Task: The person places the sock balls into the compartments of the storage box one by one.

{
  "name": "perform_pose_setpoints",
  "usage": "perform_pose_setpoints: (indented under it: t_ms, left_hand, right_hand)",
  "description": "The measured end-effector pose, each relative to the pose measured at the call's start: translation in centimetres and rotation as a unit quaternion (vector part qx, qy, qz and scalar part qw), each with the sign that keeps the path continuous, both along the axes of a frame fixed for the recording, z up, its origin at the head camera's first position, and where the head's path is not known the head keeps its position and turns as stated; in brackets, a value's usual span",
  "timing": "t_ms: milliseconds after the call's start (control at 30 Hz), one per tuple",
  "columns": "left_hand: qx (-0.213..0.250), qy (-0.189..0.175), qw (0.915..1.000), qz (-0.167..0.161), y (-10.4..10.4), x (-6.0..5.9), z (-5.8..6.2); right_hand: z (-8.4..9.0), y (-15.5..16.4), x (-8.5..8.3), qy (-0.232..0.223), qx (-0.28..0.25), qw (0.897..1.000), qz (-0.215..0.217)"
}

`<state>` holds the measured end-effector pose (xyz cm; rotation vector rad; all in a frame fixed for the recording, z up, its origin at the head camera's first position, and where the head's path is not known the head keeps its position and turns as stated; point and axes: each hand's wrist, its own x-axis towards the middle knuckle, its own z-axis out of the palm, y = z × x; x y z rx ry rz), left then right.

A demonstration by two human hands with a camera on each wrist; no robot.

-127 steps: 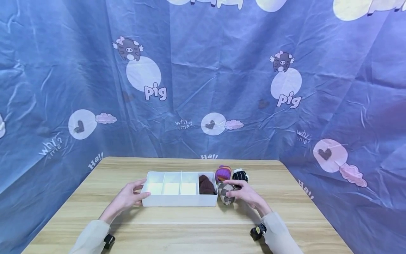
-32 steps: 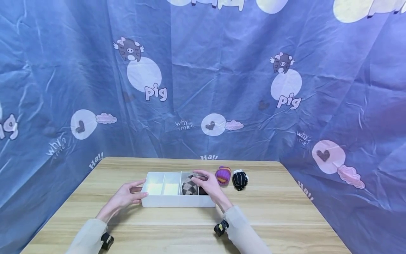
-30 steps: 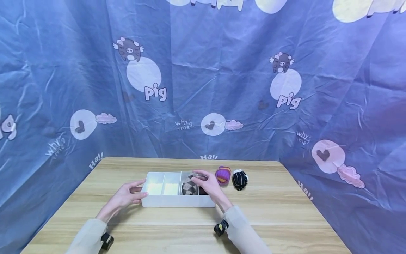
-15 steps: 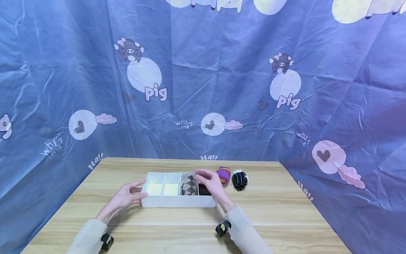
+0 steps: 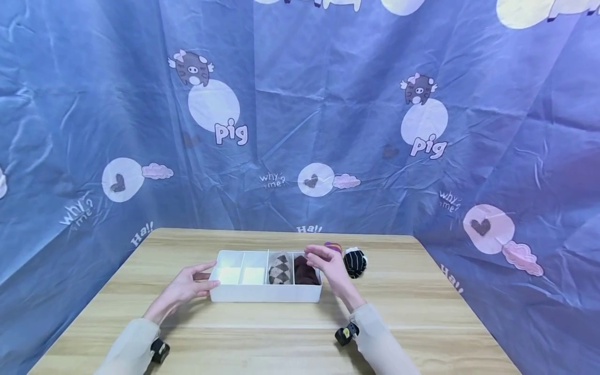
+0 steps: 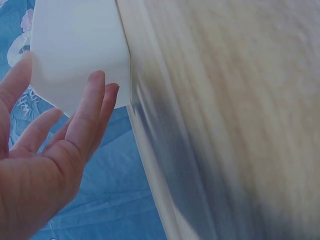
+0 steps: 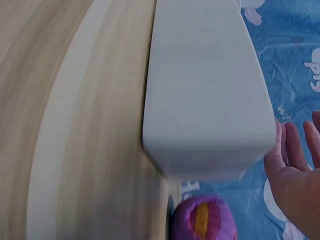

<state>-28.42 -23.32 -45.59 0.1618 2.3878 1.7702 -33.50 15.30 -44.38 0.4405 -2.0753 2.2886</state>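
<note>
A long white box (image 5: 264, 294) with a row of compartments stands on the table. My left hand (image 5: 188, 284) is at its left end, thumb by the front rim; in the left wrist view its extended fingers (image 6: 87, 112) lie against the end wall. A checkered rolled sock (image 5: 279, 271) sits in the third compartment, a dark brown one (image 5: 305, 273) in the rightmost. Over the box's right end is my right hand (image 5: 332, 266), fingers extended and holding nothing. It partly hides a purple and orange rolled sock (image 7: 205, 220), which rests beyond the box's right end.
A black rolled sock (image 5: 355, 262) with white stripes lies right of the purple one. The two left compartments (image 5: 241, 276) show bare white floors. A blue printed curtain (image 5: 290, 130) hangs behind the wooden table (image 5: 281, 338).
The right hand carried the checkered sock from beside the box into the third compartment and let it go. It has since moved right to the box's end. The left hand stayed at the left end.
</note>
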Motion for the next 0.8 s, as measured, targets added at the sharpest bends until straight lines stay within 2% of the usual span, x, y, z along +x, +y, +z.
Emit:
perform_pose_setpoints:
  t_ms: [200,433,800]
  left_hand:
    - [0.003,-0.005,1.0,0.004,0.2,-0.3,0.3]
    - [0.007,-0.006,0.9999,0.003,0.4,-0.6,0.6]
    - [0.01,-0.008,0.9999,0.006,0.2,-0.1,0.6]
  right_hand:
    - [-0.3,2.6,-0.5,-0.007,-0.002,1.0,-0.016]
    - [-0.6,5.4,-1.2,-0.004,0.006,1.0,-0.012]
    - [-0.5,8.2,-1.7,-0.029,0.051,0.996,-0.071]
